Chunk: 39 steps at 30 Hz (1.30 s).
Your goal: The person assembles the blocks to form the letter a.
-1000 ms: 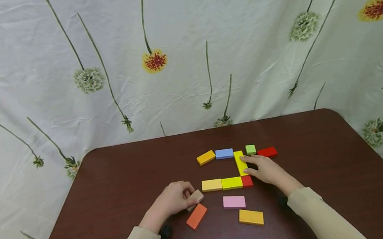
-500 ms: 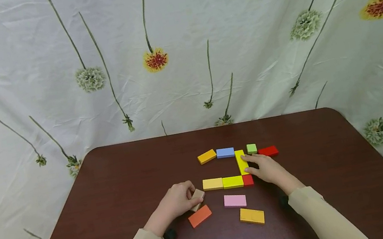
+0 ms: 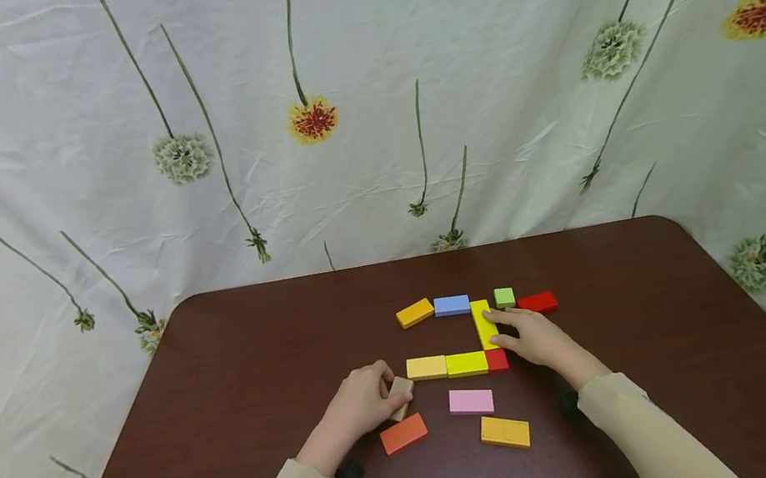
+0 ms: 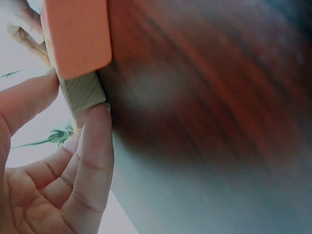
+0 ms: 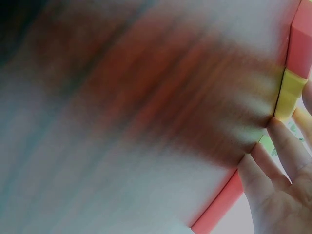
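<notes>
Newly turned, the tan block (image 3: pixel 400 387) is pinched by the left hand (image 3: pixel 360 400), perhaps to extend the row (image 3: pixel 448 366); the right hand (image 3: pixel 535 338) is unclenched.

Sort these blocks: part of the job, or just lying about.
Likely in use:
tan block in the left hand
yellow block touched by the right hand
cream block
yellow-green block
small red block
blue block
far amber block

Apparently loose:
orange block
pink block
near amber block
green block
larger red block
</notes>
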Motion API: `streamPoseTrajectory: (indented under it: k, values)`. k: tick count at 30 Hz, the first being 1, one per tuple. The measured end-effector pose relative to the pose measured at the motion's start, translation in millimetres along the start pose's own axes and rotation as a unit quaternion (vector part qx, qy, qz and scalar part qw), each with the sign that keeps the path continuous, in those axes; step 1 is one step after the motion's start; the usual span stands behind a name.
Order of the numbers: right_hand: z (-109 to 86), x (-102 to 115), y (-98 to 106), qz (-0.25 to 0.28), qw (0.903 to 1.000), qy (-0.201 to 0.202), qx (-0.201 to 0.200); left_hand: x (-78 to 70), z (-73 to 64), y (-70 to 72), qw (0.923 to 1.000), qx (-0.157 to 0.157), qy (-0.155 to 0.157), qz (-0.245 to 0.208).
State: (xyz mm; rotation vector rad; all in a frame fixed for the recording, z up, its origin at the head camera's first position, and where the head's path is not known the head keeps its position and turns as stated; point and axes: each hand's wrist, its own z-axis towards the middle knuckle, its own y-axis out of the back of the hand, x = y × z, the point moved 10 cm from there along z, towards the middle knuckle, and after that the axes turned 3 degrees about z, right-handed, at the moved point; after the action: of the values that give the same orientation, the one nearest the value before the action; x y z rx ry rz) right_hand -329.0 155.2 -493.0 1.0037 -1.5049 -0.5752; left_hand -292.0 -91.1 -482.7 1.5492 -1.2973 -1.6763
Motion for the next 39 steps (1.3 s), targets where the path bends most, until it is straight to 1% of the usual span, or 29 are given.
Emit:
streamPoseTrajectory:
  k: [8, 14, 15, 26, 32, 36, 38, 39]
  values:
    - [0.1, -0.7, 0.3, 0.000, 1.0000, 0.000, -0.001, -2.6, -1.7, 0.3, 0.9998, -0.014, -0.006, -0.010]
    - [0.7, -1.3, 0.3, 0.000, 1.0000, 0.003, -0.003, -2.1, -2.0, 0.1, 0.9998, -0.013, 0.001, -0.017]
    - [0.8, -1.3, 0.3, 0.000, 1.0000, 0.004, -0.003, -2.6, -2.0, 0.4, 0.9998, -0.015, -0.002, -0.016]
    - [0.9, -0.9, 1.3, 0.001, 1.0000, 0.008, -0.004, -2.2, -1.9, -2.3, 0.9997, -0.004, -0.005, -0.024]
    - [1.1, -1.5, 0.8, 0.002, 1.0000, 0.008, -0.004, -1.4, -2.2, -4.3, 0.9997, 0.000, 0.002, -0.026]
    - [0.8, -0.6, 0.3, 0.006, 0.9999, 0.011, -0.002, -0.2, -0.5, -0.2, 0.9998, -0.008, 0.002, -0.019]
    - [0.2, 0.4, 0.0, 0.006, 0.9999, 0.014, -0.001, -0.6, 1.1, 4.4, 0.9998, -0.019, -0.004, -0.006]
    - [0.0, 0.5, -0.1, 0.006, 0.9999, 0.014, 0.000, -2.2, 2.1, 6.9, 0.9996, -0.024, -0.014, 0.003]
